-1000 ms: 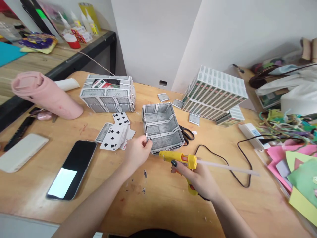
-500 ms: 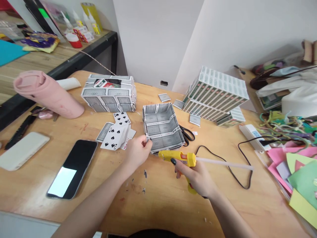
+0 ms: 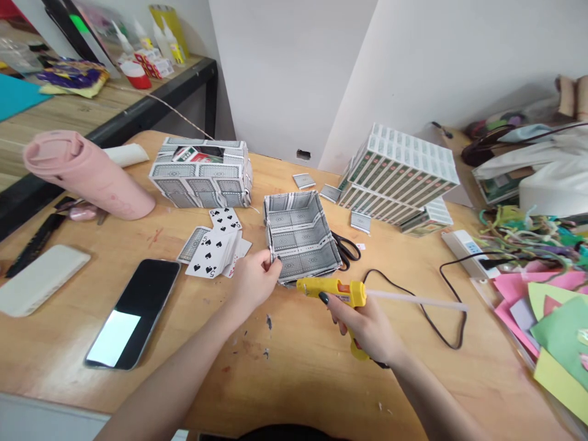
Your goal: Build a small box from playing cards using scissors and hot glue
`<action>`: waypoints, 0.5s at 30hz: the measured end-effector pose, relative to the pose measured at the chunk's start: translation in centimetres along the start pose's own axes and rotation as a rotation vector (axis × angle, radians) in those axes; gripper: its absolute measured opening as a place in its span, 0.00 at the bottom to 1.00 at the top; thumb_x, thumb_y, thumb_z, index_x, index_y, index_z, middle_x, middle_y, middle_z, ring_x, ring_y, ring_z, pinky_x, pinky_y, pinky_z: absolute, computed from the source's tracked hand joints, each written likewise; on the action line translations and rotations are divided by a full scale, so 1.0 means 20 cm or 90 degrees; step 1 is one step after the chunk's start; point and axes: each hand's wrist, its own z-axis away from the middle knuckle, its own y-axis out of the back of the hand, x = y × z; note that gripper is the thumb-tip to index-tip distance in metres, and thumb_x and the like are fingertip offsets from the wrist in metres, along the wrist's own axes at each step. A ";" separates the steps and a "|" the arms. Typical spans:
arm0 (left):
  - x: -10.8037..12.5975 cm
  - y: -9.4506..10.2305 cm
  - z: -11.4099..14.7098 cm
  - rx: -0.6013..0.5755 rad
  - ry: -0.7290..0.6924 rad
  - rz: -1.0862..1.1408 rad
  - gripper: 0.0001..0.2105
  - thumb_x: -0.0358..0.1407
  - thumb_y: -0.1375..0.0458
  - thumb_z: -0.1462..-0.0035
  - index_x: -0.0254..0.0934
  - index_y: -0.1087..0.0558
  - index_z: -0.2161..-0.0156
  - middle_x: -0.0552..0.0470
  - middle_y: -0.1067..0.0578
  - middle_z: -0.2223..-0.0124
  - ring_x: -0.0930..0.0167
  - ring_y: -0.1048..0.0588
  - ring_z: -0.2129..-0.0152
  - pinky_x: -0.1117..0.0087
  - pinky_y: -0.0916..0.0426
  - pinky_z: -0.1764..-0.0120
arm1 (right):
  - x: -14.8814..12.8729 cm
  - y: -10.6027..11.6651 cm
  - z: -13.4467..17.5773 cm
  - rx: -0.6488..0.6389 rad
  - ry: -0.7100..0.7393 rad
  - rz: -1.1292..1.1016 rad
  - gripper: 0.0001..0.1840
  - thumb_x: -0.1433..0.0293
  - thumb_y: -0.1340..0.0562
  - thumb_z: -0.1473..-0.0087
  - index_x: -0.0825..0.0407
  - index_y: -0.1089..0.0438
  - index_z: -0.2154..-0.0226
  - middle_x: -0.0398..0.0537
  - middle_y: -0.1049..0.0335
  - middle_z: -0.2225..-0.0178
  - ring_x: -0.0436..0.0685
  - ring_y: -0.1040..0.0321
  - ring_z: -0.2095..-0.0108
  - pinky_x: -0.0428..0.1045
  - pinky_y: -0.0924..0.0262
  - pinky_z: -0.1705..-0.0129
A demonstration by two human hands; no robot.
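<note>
My left hand (image 3: 255,275) pinches the near left corner of an open box made of playing cards (image 3: 301,236), its grey patterned backs facing inward. In my right hand (image 3: 362,324) is a yellow hot glue gun (image 3: 331,290), its tip pointing left along the box's near edge. A clear glue stick (image 3: 413,298) juts from the gun's rear. Whether the tip touches the box I cannot tell. Black-handled scissors (image 3: 348,250) lie at the box's right side, partly hidden behind it. Loose playing cards (image 3: 211,254), a five of spades on top, are piled left of my left hand.
A card-covered box (image 3: 201,177) with a top opening stands behind the cards. Stacked card packs (image 3: 404,168) rise at back right. A phone (image 3: 133,312) and pink tumbler (image 3: 87,174) are at left. The black cord (image 3: 427,312) leads to a power strip (image 3: 471,251) near coloured paper (image 3: 558,334).
The glue gun has shifted very slightly right along the box's near edge. My left hand keeps its pinch on the corner, and the box stays put.
</note>
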 end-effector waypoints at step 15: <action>-0.01 0.00 0.00 -0.001 -0.006 -0.014 0.16 0.37 0.49 0.50 0.38 0.49 0.83 0.59 0.43 0.85 0.75 0.43 0.84 0.72 0.51 0.76 | -0.24 0.09 0.01 0.049 0.205 0.654 0.19 0.58 0.47 0.45 0.49 0.38 0.82 0.42 0.41 0.85 0.48 0.51 0.85 0.47 0.64 0.80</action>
